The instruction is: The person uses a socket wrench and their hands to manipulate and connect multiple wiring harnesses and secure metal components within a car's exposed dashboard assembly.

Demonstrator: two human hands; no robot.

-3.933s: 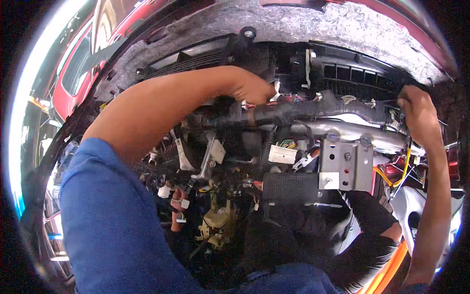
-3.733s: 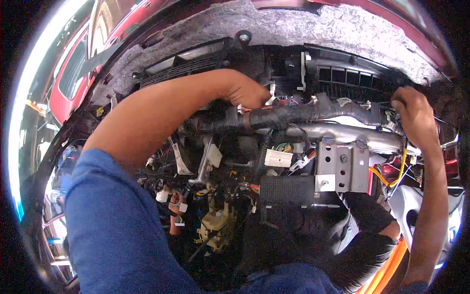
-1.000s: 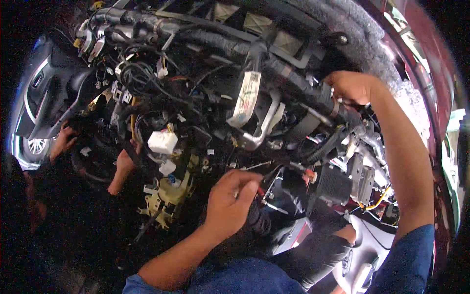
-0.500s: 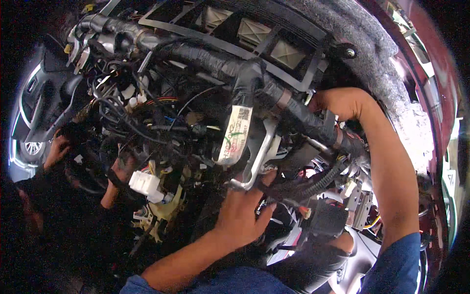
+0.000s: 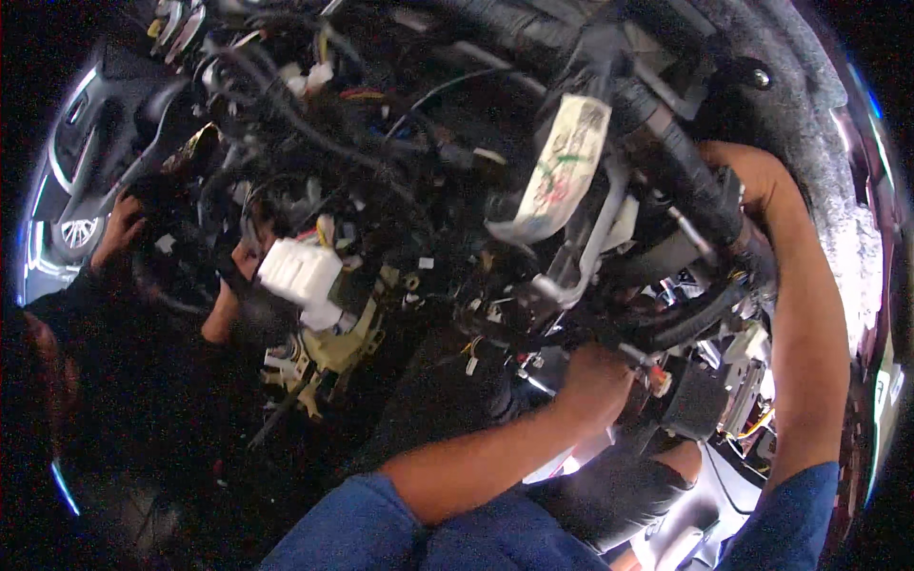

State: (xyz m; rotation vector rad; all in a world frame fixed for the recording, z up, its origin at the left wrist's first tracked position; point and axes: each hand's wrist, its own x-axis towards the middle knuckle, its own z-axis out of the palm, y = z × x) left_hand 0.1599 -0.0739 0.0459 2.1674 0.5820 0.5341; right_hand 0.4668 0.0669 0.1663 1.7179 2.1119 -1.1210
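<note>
My right arm reaches up along the right side, and my right hand goes behind the dark, tape-wrapped dashboard crossbeam, its fingers out of sight. Lower down, my left hand reaches in among the wires beneath the beam, next to a wire end with an orange-red connector. Its fingers are blurred and partly covered, so any grip is unclear. Above the left hand a metal bracket hangs from the beam. Beside the bracket is a pale label. A thick corrugated wire loom runs between my two hands.
At the left, another person's hands work among dark wiring. A white connector block sits on a yellowish bracket. A black box hangs at the lower right. Grey insulation lines the far right side.
My left hand has left the metal bracket and moved right and down into the wiring. The view has shifted, so the beam sits higher and farther right. My right hand stays behind the beam.
</note>
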